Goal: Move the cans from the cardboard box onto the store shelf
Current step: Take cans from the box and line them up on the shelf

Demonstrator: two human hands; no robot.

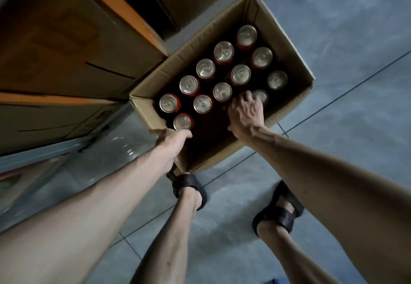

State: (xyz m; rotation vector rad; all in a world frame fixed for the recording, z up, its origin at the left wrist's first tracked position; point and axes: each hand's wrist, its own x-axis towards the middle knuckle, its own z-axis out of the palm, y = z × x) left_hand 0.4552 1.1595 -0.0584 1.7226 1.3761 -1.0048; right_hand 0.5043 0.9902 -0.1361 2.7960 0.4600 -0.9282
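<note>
Stacked cartons (66,50) with orange tape stand at the left, their printing too blurred to read. The left grip (171,141) clasps the near corner of the cardboard box (287,46), thumb over its rim. The box sits on the tiled floor (344,28), and inside it the cans (202,103) stand upright in rows, silver tops up, red sides, labels out of sight. The right grip (245,112) reaches in by the box's right wall, fingers curled down over one of the cans, whose top is mostly hidden. Dark sandals (280,210) show below
</note>
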